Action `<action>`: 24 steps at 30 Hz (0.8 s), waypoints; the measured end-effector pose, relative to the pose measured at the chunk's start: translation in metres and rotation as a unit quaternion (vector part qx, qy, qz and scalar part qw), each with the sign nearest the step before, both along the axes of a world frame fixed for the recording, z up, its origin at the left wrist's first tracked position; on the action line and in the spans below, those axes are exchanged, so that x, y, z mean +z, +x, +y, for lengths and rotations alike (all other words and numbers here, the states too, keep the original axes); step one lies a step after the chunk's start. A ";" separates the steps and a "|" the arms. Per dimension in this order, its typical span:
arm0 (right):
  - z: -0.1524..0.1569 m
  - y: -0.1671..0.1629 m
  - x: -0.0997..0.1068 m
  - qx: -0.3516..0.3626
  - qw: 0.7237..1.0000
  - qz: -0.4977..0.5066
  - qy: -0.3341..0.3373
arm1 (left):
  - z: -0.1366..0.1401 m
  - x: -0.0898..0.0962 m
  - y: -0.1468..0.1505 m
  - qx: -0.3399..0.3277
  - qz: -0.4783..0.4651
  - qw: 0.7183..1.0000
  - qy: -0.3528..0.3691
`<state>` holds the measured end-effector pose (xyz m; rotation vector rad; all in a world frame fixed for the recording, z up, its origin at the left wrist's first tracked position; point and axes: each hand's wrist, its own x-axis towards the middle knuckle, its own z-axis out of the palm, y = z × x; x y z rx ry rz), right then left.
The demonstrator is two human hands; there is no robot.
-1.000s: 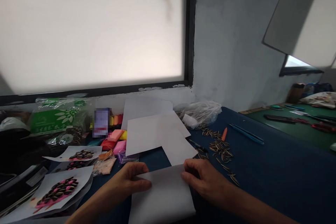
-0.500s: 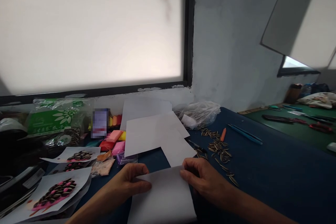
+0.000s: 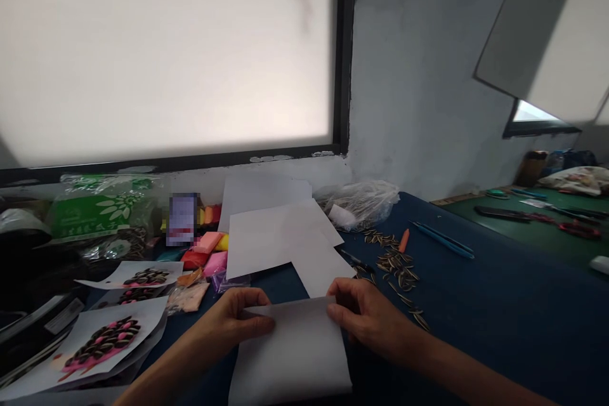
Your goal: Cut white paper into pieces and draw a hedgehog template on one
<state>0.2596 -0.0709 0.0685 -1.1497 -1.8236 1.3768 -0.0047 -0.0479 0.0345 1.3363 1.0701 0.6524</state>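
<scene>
A white sheet of paper (image 3: pixel 292 352) is held up close in front of me, bent over along its far edge. My left hand (image 3: pixel 247 314) pinches its upper left corner between thumb and fingers. At the upper right corner, my right hand (image 3: pixel 356 311) grips the same sheet, thumb on the near face. Just beyond lie more white paper sheets (image 3: pixel 271 238), overlapping on the blue table. Striped sunflower seeds (image 3: pixel 397 269) are scattered past my right hand, with an orange stick (image 3: pixel 404 241) like a crayon among them.
Printed pictures (image 3: pixel 109 342) of a seed-covered figure lie at left. Colourful clay packets (image 3: pixel 207 257) and a green-printed plastic bag (image 3: pixel 104 209) are behind them. Blue tweezers (image 3: pixel 442 240) rest on the blue table (image 3: pixel 499 317). A clear plastic bag (image 3: pixel 364 203) sits by the wall.
Both hands keep hold of the sheet, which sits almost as before. The view has shifted slightly, and the sheet's near edge appears a little higher and further left.
</scene>
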 end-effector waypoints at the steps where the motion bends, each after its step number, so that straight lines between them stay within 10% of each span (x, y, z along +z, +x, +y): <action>1: 0.000 0.000 0.000 0.002 1.000 0.008 0.001 | 0.000 0.000 0.001 0.005 -0.005 1.000 0.003; 24: 0.005 0.005 0.000 -0.067 0.996 0.007 0.054 | -0.009 0.025 0.014 0.169 -0.067 0.983 0.016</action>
